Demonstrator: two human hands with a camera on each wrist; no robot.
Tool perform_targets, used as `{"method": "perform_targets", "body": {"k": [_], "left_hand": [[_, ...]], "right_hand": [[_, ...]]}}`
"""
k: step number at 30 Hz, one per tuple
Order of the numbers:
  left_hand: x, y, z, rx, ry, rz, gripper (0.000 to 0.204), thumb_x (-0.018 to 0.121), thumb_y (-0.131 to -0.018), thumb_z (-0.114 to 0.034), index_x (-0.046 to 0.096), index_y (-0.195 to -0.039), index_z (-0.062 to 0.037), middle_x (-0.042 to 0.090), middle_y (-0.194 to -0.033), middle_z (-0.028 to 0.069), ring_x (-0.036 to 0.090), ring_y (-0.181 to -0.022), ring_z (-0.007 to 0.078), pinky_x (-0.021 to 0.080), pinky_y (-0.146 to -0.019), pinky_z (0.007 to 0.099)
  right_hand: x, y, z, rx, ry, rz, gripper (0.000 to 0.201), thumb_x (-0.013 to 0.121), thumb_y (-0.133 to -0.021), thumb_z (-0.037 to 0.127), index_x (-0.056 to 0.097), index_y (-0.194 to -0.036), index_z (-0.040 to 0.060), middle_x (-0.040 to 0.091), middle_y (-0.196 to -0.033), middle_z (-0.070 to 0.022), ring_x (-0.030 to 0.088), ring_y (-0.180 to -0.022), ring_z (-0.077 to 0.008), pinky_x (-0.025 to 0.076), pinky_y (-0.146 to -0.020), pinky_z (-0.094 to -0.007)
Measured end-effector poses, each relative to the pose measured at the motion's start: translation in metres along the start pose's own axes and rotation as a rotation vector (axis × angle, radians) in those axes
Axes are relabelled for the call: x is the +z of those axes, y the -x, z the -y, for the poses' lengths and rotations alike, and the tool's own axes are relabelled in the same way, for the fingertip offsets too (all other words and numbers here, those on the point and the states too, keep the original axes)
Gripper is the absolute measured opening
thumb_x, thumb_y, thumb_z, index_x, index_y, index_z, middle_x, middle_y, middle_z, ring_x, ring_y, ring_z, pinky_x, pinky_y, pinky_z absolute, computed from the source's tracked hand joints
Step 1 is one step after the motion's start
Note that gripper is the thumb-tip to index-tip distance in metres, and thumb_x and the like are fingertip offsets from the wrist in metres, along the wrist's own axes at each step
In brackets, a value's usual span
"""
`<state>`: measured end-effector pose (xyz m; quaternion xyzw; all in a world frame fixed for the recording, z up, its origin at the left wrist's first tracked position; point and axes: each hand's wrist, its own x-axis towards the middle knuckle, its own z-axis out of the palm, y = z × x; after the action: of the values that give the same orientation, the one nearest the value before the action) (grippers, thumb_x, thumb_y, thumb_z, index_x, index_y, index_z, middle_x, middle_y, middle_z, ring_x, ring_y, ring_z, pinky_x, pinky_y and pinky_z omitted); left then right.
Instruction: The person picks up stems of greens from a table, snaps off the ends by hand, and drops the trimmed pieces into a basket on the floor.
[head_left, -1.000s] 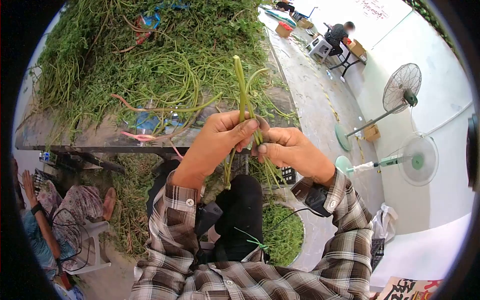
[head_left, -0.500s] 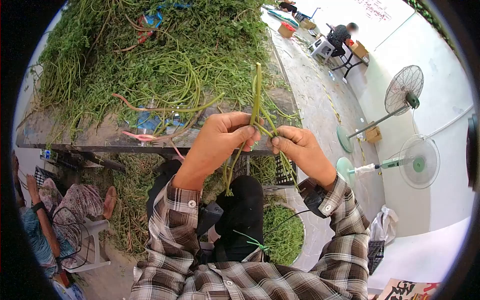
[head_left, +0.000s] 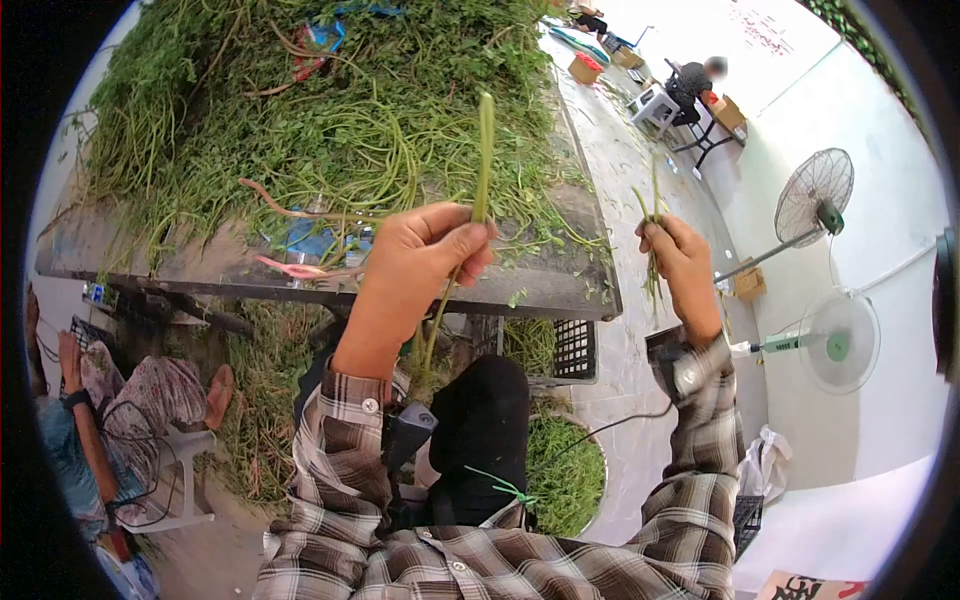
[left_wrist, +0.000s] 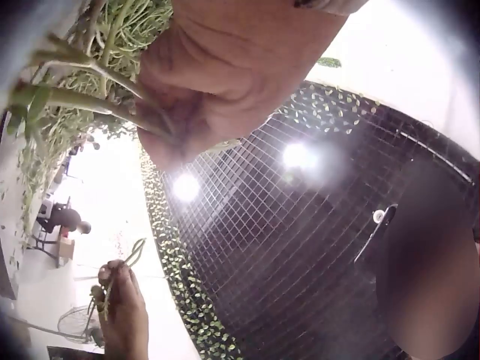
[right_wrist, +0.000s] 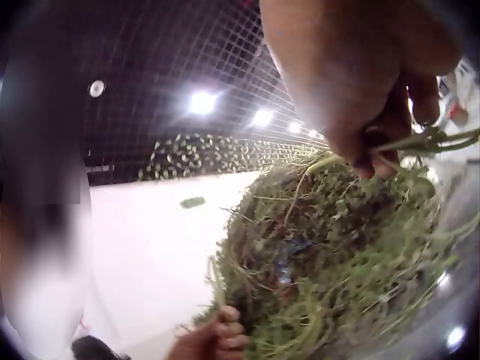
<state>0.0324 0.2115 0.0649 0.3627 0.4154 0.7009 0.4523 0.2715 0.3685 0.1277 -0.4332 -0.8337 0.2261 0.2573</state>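
Observation:
In the head view my left hand pinches green stems between thumb and fingers over the table's front edge. They stand upright, with thin lower ends hanging below the fist. Out to the right, past the table corner, my right hand pinches a smaller sprig of thin stems. A wide gap separates the hands. Behind them a big heap of leafy green stems covers the dark table. Forked stalks stick out of the left fist in the left wrist view.
Pinkish stems lie at the table's front edge. Below are a black crate and a round tub of greens. Two fans stand at right. One person sits at left, another at the back.
My hands have moved apart. The right hand has pulled several thin stems away from the bunch and carried them right and up; the left hand keeps its stems.

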Motion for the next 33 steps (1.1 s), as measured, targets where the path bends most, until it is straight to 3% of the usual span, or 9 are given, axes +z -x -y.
{"method": "perform_targets", "body": {"k": [3,4,6,9,12,18,24,26,33], "left_hand": [[0.001,0.000,0.000,-0.010,0.060,0.001,0.021,0.061,-0.086,-0.020,0.065,-0.091,0.0000,0.059,-0.071,0.0020,0.054,-0.065,0.0089,0.044,-0.061,0.0226],[0.003,-0.002,0.002,-0.005,0.100,0.034,0.021,0.062,-0.085,-0.020,0.065,-0.092,-0.0006,0.060,-0.073,0.0016,0.054,-0.068,0.0088,0.044,-0.065,0.0230],[0.007,-0.002,0.006,-0.005,0.070,0.035,0.021,0.062,-0.085,-0.021,0.066,-0.093,-0.0014,0.061,-0.076,0.0007,0.054,-0.073,0.0083,0.043,-0.069,0.0237],[0.007,-0.003,0.011,0.014,0.026,0.015,0.020,0.063,-0.084,-0.020,0.067,-0.093,-0.0026,0.061,-0.080,-0.0011,0.054,-0.079,0.0080,0.042,-0.076,0.0244],[0.006,-0.002,0.008,0.033,0.012,0.015,0.018,0.063,-0.084,-0.018,0.068,-0.093,-0.0030,0.061,-0.082,-0.0025,0.054,-0.083,0.0090,0.040,-0.078,0.0248],[0.004,-0.004,0.013,0.104,-0.050,0.015,0.017,0.064,-0.082,-0.016,0.069,-0.093,-0.0034,0.060,-0.085,-0.0037,0.053,-0.082,0.0085,0.039,-0.075,0.0235],[0.004,-0.002,0.008,0.098,-0.036,-0.127,0.016,0.065,-0.082,-0.016,0.069,-0.092,-0.0038,0.058,-0.077,-0.0042,0.049,-0.073,0.0063,0.037,-0.068,0.0215],[0.005,-0.001,0.005,0.094,-0.010,-0.186,0.017,0.065,-0.082,-0.017,0.069,-0.092,-0.0041,0.057,-0.074,-0.0044,0.048,-0.071,0.0063,0.037,-0.065,0.0215],[0.014,-0.001,0.011,0.063,-0.024,-0.102,0.018,0.068,-0.080,-0.017,0.069,-0.090,-0.0032,0.055,-0.071,-0.0044,0.045,-0.065,0.0059,0.035,-0.059,0.0218]], "right_hand": [[0.020,0.009,0.001,-0.188,-0.292,0.107,0.018,0.046,-0.088,0.011,0.059,-0.088,-0.0010,0.061,-0.075,-0.0033,0.055,-0.069,-0.0112,0.044,-0.065,-0.0266],[0.031,0.013,0.006,-0.184,-0.294,0.103,0.018,0.046,-0.088,0.011,0.059,-0.088,-0.0010,0.061,-0.075,-0.0033,0.055,-0.069,-0.0112,0.044,-0.065,-0.0266],[0.058,0.020,0.021,-0.144,-0.667,0.175,0.018,0.044,-0.090,0.012,0.055,-0.098,-0.0009,0.059,-0.076,-0.0027,0.053,-0.065,-0.0119,0.044,-0.063,-0.0261],[0.078,0.028,0.040,-0.075,-0.815,0.373,0.020,0.043,-0.091,0.013,0.052,-0.104,-0.0003,0.055,-0.073,-0.0013,0.050,-0.060,-0.0097,0.043,-0.058,-0.0234],[0.092,0.031,0.055,-0.028,-0.938,0.438,0.021,0.044,-0.093,0.017,0.051,-0.105,0.0013,0.048,-0.069,0.0014,0.047,-0.056,-0.0070,0.040,-0.053,-0.0203],[0.108,0.031,0.065,-0.020,-0.773,0.457,0.022,0.052,-0.091,0.021,0.055,-0.104,0.0036,0.041,-0.063,0.0051,0.039,-0.048,-0.0032,0.032,-0.043,-0.0187],[0.108,0.028,0.053,0.110,-1.085,0.255,0.021,0.053,-0.091,0.021,0.056,-0.101,0.0024,0.042,-0.058,0.0053,0.037,-0.045,-0.0029,0.029,-0.041,-0.0181],[0.103,0.030,0.052,0.080,-1.023,0.208,0.021,0.053,-0.091,0.022,0.057,-0.095,0.0017,0.045,-0.057,0.0039,0.039,-0.044,-0.0032,0.029,-0.041,-0.0180],[0.109,0.044,0.061,0.060,-0.779,0.257,0.020,0.054,-0.089,0.021,0.059,-0.086,0.0024,0.049,-0.056,0.0015,0.041,-0.043,-0.0035,0.029,-0.038,-0.0185]]}}
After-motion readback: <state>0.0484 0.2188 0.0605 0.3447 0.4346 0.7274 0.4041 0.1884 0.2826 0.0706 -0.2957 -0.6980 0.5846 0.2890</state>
